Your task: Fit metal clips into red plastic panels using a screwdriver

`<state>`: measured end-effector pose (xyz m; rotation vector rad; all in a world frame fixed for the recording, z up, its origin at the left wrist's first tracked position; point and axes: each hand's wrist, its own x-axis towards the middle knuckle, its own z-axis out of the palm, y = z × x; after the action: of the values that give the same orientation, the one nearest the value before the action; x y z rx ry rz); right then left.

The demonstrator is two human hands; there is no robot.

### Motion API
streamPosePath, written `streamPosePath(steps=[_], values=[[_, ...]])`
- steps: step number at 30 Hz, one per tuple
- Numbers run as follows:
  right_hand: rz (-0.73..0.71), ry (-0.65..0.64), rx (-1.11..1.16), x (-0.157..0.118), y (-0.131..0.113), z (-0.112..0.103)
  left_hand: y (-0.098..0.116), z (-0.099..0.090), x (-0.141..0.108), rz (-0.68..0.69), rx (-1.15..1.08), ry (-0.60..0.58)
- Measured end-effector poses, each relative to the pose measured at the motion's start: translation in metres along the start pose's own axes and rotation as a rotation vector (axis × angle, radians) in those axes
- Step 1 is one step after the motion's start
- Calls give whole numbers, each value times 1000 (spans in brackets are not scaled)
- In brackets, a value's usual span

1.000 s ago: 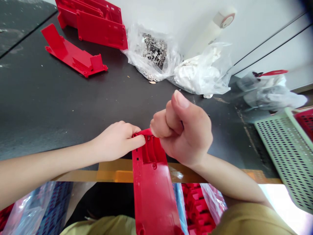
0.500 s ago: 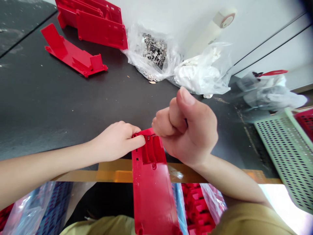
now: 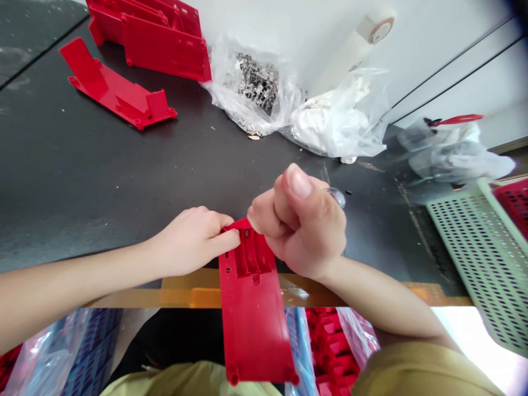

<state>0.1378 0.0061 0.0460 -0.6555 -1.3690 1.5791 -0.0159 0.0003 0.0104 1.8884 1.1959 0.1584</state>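
A long red plastic housing [image 3: 256,324] lies across the table's front edge, its near end over my lap. Its far end has a recessed compartment with ribs, where a small metal spring [image 3: 246,233] shows at the top left. My left hand [image 3: 202,239] pinches the housing's far left corner, thumb on the compartment's edge. Above the far right corner, my right hand [image 3: 299,220] is closed in a fist around a tool with a clear, rounded handle end [image 3: 336,197]. The fingers hide the rest of that tool, so its kind does not show.
Farther back lie another red housing part [image 3: 119,93] and stacked red housings [image 3: 160,47]. A plastic bag of small metal pieces [image 3: 259,82] and a bag of white items [image 3: 334,124] stand by the wall. On the right is a green perforated basket [image 3: 474,242]; red parts [image 3: 334,346] fill a crate below.
My right hand has moved a little left and turned, bringing the clear handle end into view. The housing's near end has risen slightly in view; my left hand keeps its pinch.
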Motion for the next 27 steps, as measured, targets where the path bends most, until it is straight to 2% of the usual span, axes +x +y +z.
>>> streamPosePath(steps=[7, 9, 13, 16, 18, 20, 23, 27], values=[[56, 57, -69, 4, 7, 1, -2, 1, 0, 25, 78, 16], [39, 89, -30, 7, -1, -1, -1, 1, 0, 17, 70, 20], [33, 217, 85, 9, -32, -11, 2, 0, -1, -24, 32, -6], [-121, 348, 16, 1, -45, -17, 3, 1, -1, -48, -14, -11], [-254, 411, -21, -6, -39, -17, 3, 1, -2, -50, -56, 6], [-302, 453, -4, -11, -27, -16, 3, 3, -2, -41, -65, 22], [-201, 482, 26, -14, -15, -12, 4, 7, -4, -38, -30, 47], [-108, 444, 36, -15, -19, -11, 4, 12, -6, -47, -3, 84]])
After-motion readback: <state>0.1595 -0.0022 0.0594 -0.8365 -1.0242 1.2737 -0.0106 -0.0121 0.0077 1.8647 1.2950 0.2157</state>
